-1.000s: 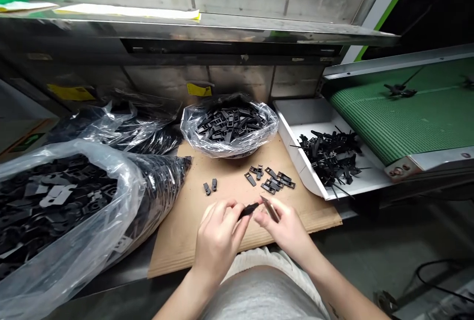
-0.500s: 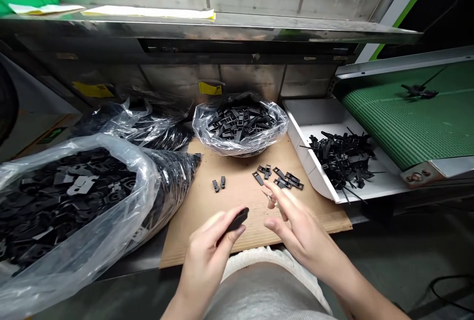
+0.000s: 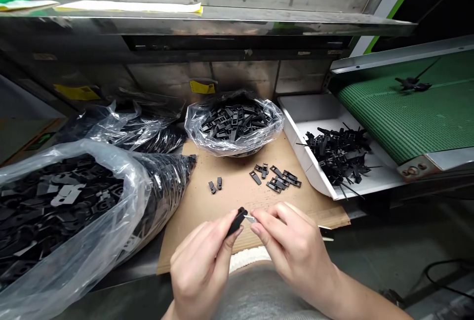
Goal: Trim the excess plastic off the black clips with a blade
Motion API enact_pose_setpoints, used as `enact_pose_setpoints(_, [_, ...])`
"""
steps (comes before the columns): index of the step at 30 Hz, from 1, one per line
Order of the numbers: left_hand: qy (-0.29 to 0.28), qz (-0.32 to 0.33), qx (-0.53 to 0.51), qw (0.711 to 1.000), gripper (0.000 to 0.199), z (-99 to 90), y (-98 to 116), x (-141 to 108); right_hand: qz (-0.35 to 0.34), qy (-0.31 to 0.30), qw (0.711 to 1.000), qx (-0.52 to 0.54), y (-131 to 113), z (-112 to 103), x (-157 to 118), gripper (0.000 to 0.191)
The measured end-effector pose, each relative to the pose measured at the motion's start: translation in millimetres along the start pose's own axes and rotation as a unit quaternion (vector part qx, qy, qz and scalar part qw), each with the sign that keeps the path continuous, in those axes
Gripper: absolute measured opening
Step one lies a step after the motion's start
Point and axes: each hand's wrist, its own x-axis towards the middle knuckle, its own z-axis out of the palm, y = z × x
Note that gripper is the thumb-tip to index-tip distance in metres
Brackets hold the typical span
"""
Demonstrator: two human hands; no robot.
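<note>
- Work surface: a flat sheet of brown corrugated cardboard point(image 3: 237, 196) lies on a grey metal bench, directly beyond the fingertips of both hands. Its face is matte; its near edge shows the fluting.
- Room: a dull steel shelf point(image 3: 207, 21) runs overhead, with riveted metal panels behind it. A green ribbed conveyor belt point(image 3: 407, 112) slopes away to the right of the right hand.
- Left hand point(image 3: 202, 265): thumb and forefinger are pinched on a small black moulded plastic clip point(image 3: 237, 220), held tilted above the near edge of the cardboard, in front of the grey-clad lap.
- Right hand point(image 3: 296, 248): fingers are closed around a thin metal blade tool point(image 3: 250, 219); its bright tip meets the clip's end just beside the left thumb, and its tail projects past the right side of the hand.
- Loose black flat plastic parts point(image 3: 277, 179) lie scattered on the cardboard beyond the right fingers; two small black pieces point(image 3: 215, 185) lie beyond the left fingers.
- Clear plastic-lined bowl of black clips point(image 3: 234, 122): farther out, between both hands; the film is crinkled and glossy.
- White shallow tray point(image 3: 314, 112), far right of the right fingers, holds a tangle of black sprue offcuts point(image 3: 335, 152).
- Large clear plastic bag of black parts point(image 3: 66, 211): left of the left hand, bulging and glossy.
</note>
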Motion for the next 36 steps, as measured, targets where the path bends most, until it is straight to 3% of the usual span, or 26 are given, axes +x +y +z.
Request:
enact_pose_setpoints(12, [0.012, 0.019, 0.002, 1.0, 0.03, -0.1, -7, -4, -0.01, 0.015, 0.999, -0.042, -3, 8, 6, 0.026])
enact_pose_setpoints(17, [0.01, 0.014, -0.02, 1.0, 0.034, 0.8, -6, -4, 0.039, 0.056, 0.996, -0.054, 21, 10, 12, 0.026])
enact_pose_setpoints(21, [-0.009, -0.03, -0.028, 0.999, 0.032, 0.4, -5, -3, 0.118, 0.066, 0.989, 0.061, 39, 3, 14, 0.022])
enact_pose_setpoints(27, [-0.035, -0.069, -0.054, 0.996, 0.029, 3.3, -7, -2, 0.165, -0.018, 0.953, 0.255, 22, 4, 16, 0.018])
enact_pose_setpoints(32, [-0.053, -0.065, -0.067, 0.994, 0.027, 3.2, -6, -2, 0.205, -0.11, 0.909, 0.346, 14, 16, 31, 0.013])
enact_pose_setpoints(36, [-0.094, -0.209, -0.152, 0.961, 0.018, -1.4, -5, 0, 0.253, -0.105, 0.883, 0.381, 22, 20, 35, 0.027])
